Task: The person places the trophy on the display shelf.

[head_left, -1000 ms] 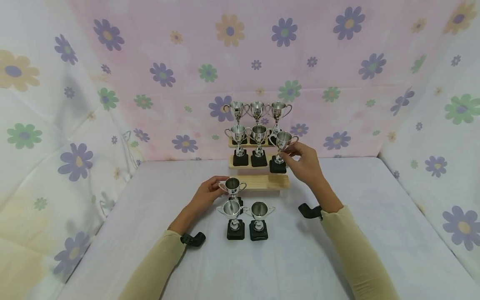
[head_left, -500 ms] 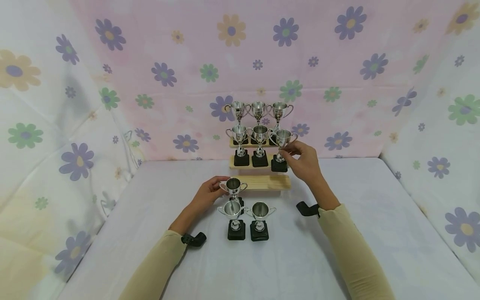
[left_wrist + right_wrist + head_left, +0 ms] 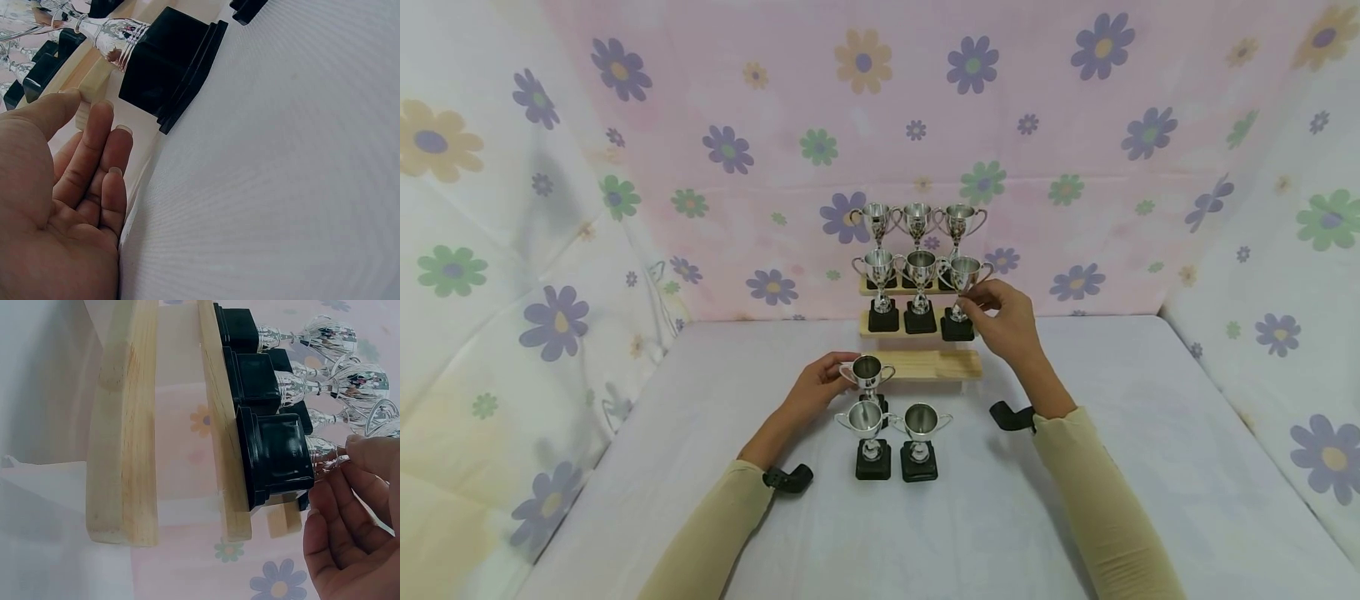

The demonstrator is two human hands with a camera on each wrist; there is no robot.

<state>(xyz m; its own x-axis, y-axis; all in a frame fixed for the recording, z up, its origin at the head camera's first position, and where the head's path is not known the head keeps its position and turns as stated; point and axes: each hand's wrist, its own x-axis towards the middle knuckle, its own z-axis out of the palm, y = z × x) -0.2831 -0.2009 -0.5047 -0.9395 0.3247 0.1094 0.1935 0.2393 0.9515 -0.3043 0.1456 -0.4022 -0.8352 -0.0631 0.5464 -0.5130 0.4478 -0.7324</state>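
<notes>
My right hand [image 3: 1006, 321] pinches the stem of a small silver trophy cup [image 3: 964, 275] with a black base. In the right wrist view its base [image 3: 281, 453] stands upright at the end of the middle shelf [image 3: 228, 487], beside two similar trophies. At the left end of the lowest shelf [image 3: 936, 365], my left hand [image 3: 812, 390] grips the wood; the left wrist view shows thumb and fingers at the shelf end [image 3: 97, 81]. A trophy [image 3: 867, 375] stands on the table in front of that hand, close by its fingers but not held.
Two more trophies, a left one [image 3: 872, 458] and a right one [image 3: 918, 458], stand on the white-covered table [image 3: 1000, 517] in front. Three trophies [image 3: 917, 218] fill the top shelf. Flowered cloth [image 3: 775, 208] hangs behind and at both sides.
My right hand has moved the trophy slightly back and up to its spot on the middle shelf. My left hand has stayed at the lowest shelf's left end.
</notes>
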